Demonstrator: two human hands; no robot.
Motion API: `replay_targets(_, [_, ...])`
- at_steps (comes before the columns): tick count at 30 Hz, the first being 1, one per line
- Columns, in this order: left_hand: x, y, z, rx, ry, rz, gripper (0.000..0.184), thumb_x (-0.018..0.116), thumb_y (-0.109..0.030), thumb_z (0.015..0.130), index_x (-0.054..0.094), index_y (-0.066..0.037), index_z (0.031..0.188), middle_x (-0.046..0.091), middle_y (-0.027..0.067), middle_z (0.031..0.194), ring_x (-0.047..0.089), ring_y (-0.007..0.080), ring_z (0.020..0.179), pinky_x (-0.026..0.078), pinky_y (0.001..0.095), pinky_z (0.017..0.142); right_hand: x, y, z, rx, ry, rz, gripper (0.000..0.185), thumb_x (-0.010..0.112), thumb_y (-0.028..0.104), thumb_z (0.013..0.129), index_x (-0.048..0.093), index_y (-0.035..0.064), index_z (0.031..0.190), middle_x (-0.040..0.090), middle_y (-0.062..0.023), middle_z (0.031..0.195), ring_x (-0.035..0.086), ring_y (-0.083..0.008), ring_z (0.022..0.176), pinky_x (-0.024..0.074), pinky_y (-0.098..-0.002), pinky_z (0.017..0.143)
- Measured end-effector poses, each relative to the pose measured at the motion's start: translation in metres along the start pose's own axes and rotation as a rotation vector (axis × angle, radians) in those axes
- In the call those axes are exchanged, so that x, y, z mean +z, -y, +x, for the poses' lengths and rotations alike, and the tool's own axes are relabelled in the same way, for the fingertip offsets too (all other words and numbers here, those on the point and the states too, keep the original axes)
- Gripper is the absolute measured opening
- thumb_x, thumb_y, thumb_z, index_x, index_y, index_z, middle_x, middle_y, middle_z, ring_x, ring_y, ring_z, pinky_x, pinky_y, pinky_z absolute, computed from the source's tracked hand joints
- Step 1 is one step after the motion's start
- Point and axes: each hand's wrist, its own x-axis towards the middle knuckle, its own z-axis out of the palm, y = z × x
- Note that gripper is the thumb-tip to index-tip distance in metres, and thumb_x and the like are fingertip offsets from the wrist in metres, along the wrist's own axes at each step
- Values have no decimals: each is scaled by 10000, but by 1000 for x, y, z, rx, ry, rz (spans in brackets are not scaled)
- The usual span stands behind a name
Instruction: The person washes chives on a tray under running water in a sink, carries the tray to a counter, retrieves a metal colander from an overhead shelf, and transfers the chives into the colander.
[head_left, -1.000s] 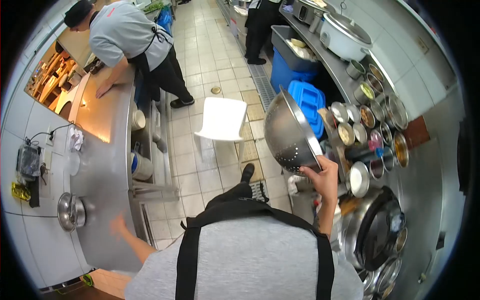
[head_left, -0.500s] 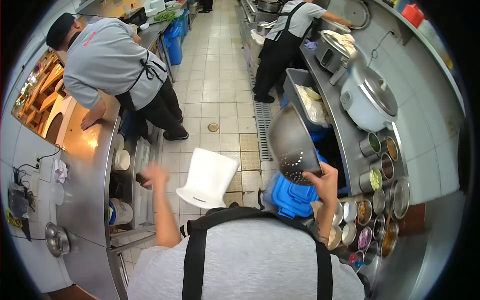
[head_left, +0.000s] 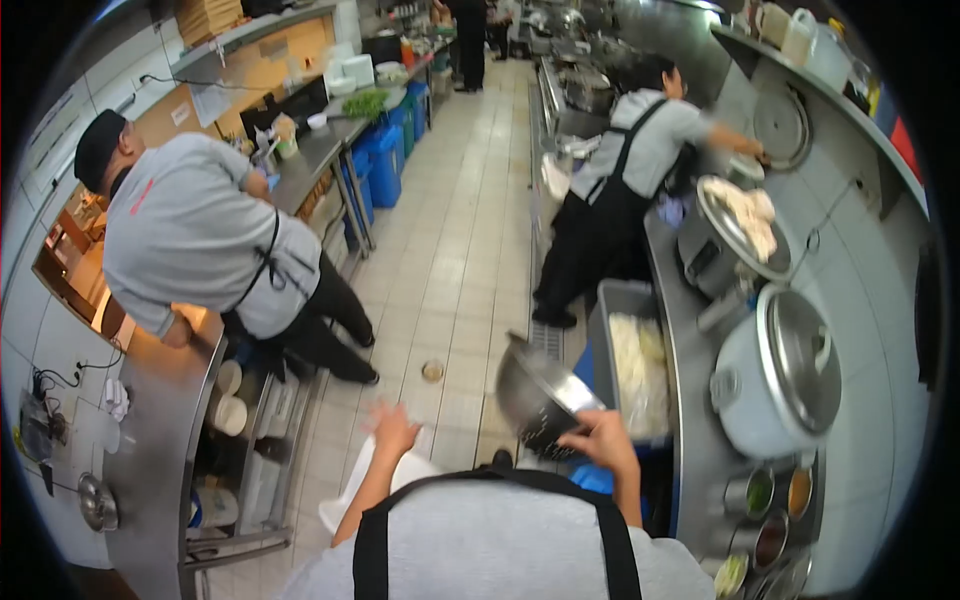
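Note:
My right hand (head_left: pixel 606 442) grips the rim of a metal colander (head_left: pixel 535 395), tilted on its side in front of me over the floor. Its holes show near the bottom, and the inside of its rim faces partly up. My left hand (head_left: pixel 393 430) has its fingers spread and holds nothing; motion blurs them a little. Below it is a white plastic seat (head_left: pixel 348 500), partly covered by my forearm. A blue lid (head_left: pixel 592 478) shows just under the colander and my right wrist.
A worker in a cap (head_left: pixel 205 225) stands at the left counter (head_left: pixel 150 430). Another worker (head_left: pixel 630 160) reaches toward the right wall. A grey tub (head_left: pixel 610 330) with bagged food, a white rice cooker (head_left: pixel 765 390) and metal containers (head_left: pixel 750 495) line the right side. A tiled aisle (head_left: pixel 440 270) runs ahead.
My view has tilted up and moved forward along the aisle. The colander, still in my right hand, has swung lower and to the left. My left hand has come inward over the white seat.

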Motion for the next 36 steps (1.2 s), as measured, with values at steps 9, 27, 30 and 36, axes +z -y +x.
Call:
replay_targets(9, [-29, -21, 63, -422, 89, -222, 682, 634, -494, 736, 458, -114, 1274, 314, 221, 1365, 196, 433, 1302, 192, 727, 928, -53, 11, 249, -466, 331, -280, 263, 720, 230, 668, 575, 29, 756, 590, -154, 760, 561, -357, 784, 442, -418, 659])
replay_targets(27, [-153, -83, 518, -423, 185, -1264, 770, 359, -665, 832, 460, -30, 1255, 569, 222, 1122, 553, 332, 1029, 450, 422, 827, -66, 33, 651, -667, 445, -291, 258, 717, 184, 655, 512, 32, 697, 552, -99, 699, 552, -312, 729, 431, -403, 652])
replay_targets(30, [-241, -143, 582, -413, 361, -1370, 812, 347, -686, 826, 413, -19, 1284, 576, 211, 1082, 604, 297, 913, 486, 415, 778, -69, 35, 710, -678, 417, -323, 233, 706, 188, 666, 532, 40, 710, 563, -86, 720, 557, -298, 756, 435, -403, 673])
replay_targets(36, [-275, -173, 727, -234, 435, -1241, 653, 416, -502, 829, 478, 35, 1193, 625, 178, 935, 639, 242, 753, 519, 343, 675, -75, 24, 860, -702, 459, -439, 170, 693, 179, 674, 595, 75, 766, 580, -61, 744, 564, -267, 797, 428, -386, 707])
